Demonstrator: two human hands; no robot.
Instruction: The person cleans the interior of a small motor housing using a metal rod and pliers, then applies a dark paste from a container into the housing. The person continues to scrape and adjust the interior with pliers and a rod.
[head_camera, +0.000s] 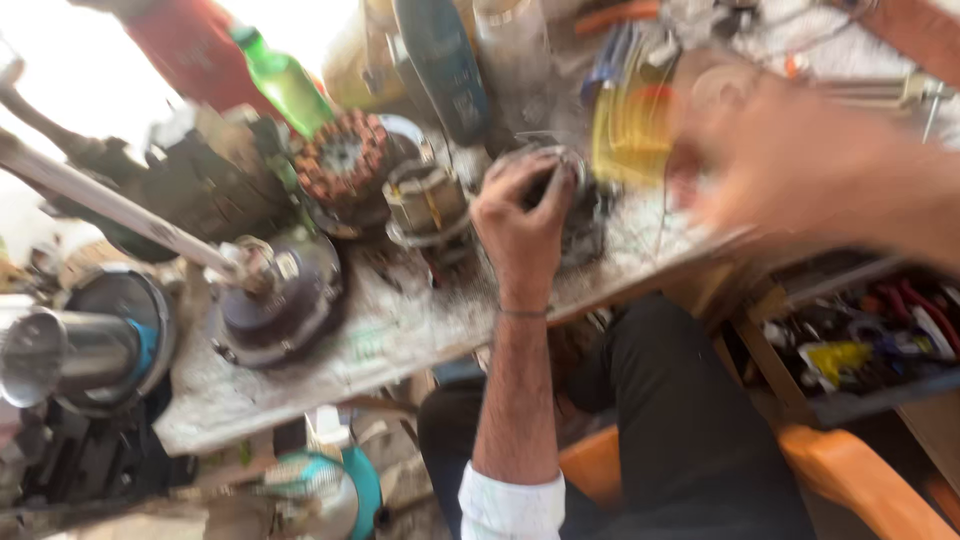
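A round metal motor part (560, 195) near the workbench (400, 330) front edge is gripped by the left hand (520, 225); the blurred right hand (790, 165) shows no readable finger state. Steadying seems needed next.

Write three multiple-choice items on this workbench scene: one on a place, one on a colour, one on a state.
1. Where does the left hand rest?
A. on the round metal motor part on the workbench
B. on the orange chair
C. in the tool drawer

2. What colour is the plastic bottle at the back?
A. blue
B. green
C. white

3. How does the right hand appear?
A. sharp and flat on the bench
B. gripping the bottle
C. blurred, raised over the bench's right end

Answers: 1 A, its fingers curl on the part's rim. 2 B, the bottle is bright green. 3 C, it is smeared and what it holds cannot be told.
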